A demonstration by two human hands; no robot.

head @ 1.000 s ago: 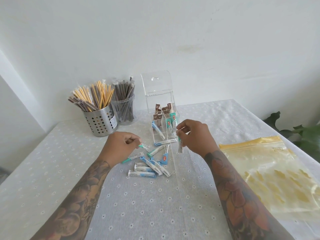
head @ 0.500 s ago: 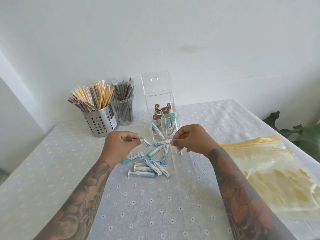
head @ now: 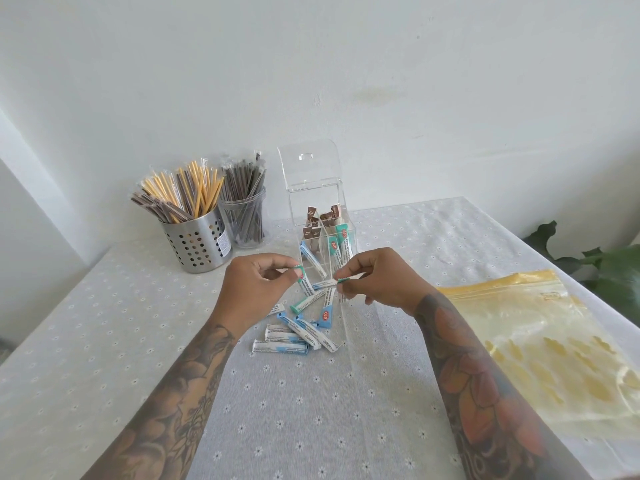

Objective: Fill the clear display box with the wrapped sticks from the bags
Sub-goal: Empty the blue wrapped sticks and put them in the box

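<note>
the clear display box [head: 313, 216], lid up, stands at the table's far middle with sticks inside, loose wrapped sticks [head: 298, 336] scattered just near of it, where the left hand [head: 258, 285] and right hand [head: 375, 282] each pinch one green-tipped stick, a yellow bag [head: 540, 341] lying right.

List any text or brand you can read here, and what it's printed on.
"aro": red logo on the blue-ended stick lying in the loose pile.
"aro": red logo on the green-ended sticks standing in the clear display box.
Brown sachets in the box: logo too small to read.
Fine print along the sticks: blurred.
Label on the metal holder: unreadable.
</note>
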